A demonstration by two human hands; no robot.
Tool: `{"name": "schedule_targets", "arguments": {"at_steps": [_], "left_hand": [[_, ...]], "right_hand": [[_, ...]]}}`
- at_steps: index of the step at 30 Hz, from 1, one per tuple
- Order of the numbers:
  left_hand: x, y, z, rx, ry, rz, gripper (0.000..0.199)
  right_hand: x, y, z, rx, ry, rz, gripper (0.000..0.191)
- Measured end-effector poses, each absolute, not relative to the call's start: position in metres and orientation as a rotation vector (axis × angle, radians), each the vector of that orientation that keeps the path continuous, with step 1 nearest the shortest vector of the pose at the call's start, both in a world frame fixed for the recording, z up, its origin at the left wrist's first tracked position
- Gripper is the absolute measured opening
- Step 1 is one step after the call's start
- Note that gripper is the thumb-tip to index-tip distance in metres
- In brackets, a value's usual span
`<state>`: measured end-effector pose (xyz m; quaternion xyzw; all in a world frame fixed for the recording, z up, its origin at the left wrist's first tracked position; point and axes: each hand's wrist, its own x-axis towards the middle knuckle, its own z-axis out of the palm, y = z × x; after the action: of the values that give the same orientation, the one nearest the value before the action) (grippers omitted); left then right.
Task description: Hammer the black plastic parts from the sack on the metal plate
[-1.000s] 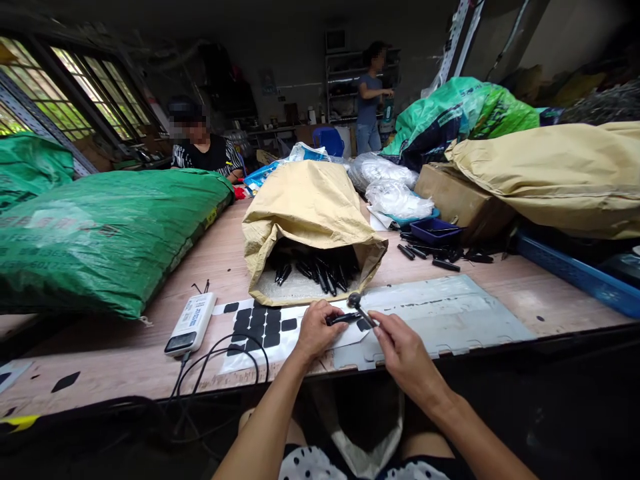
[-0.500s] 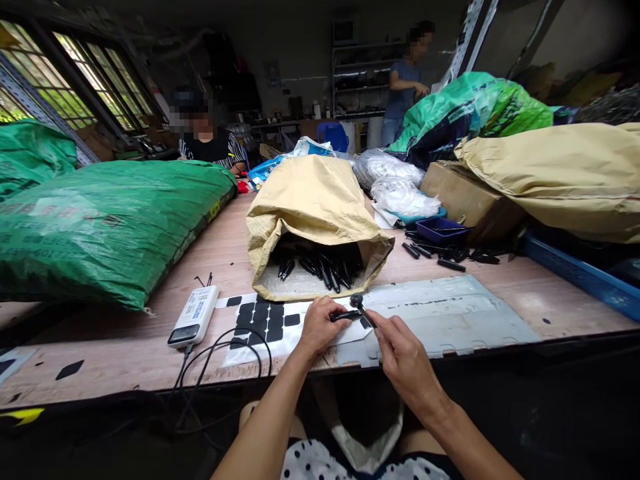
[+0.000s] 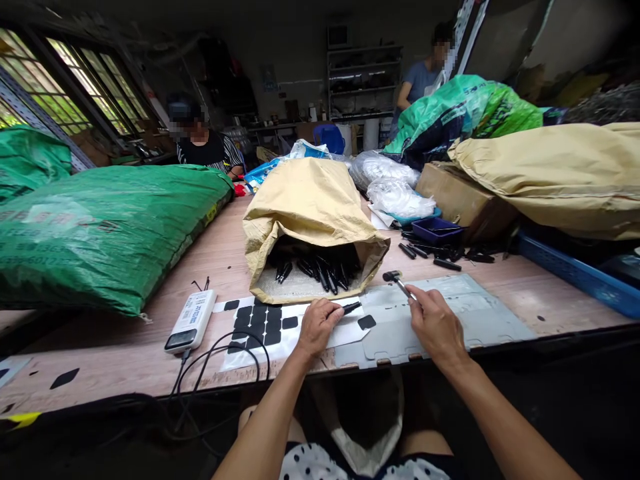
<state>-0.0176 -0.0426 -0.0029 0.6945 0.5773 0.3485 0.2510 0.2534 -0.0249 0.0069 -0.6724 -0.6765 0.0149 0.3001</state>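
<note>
My left hand (image 3: 319,327) rests over the white sheet with its fingers closed around a slim black pen-shaped piece (image 3: 352,308), whose end points right. In my right hand (image 3: 439,327) is a small hammer (image 3: 403,287) with a dark head and metal shaft, held above the grey board (image 3: 450,313). The hammer head and the black piece are apart. Under my left hand lies the white sheet (image 3: 300,350) with rows of black rounded-square stickers (image 3: 257,323). Just beyond, an open tan sack (image 3: 310,200) holds several similar black pieces (image 3: 327,272).
A white power bank (image 3: 193,321) with black cables lies left, before a full green sack (image 3: 110,233). On the right are loose black pieces (image 3: 447,265), a purple tray (image 3: 436,230), a cardboard box (image 3: 463,193) and a blue basket (image 3: 575,273). Two people are farther back.
My right hand has moved right with the hammer, away from the black piece. My left hand keeps hold of that piece. The view has shifted slightly, and the person at back right has moved.
</note>
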Motion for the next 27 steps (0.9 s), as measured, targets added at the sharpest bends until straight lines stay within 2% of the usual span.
{"name": "schedule_targets", "arguments": {"at_steps": [4,9,19,23,27], "left_hand": [[-0.018,-0.042,-0.003,1.929,1.61,0.905,0.041],[-0.017,-0.042,-0.004,1.94,1.631,0.889,0.042],[-0.016,-0.044,-0.001,1.981,1.645,0.877,0.044],[-0.016,-0.044,0.003,1.979,1.621,0.903,0.037],[-0.006,-0.074,0.027,2.001,1.509,0.957,0.024]], "right_hand": [[0.271,0.009,-0.002,-2.04,-1.858,-0.126,0.037],[0.263,0.026,-0.01,-2.005,-1.938,-0.334,0.035],[0.256,0.023,-0.014,-2.018,-1.938,-0.357,0.035],[0.254,0.022,-0.011,-2.033,-1.942,-0.354,0.034],[0.253,0.022,-0.01,-2.034,-1.951,-0.356,0.033]]}}
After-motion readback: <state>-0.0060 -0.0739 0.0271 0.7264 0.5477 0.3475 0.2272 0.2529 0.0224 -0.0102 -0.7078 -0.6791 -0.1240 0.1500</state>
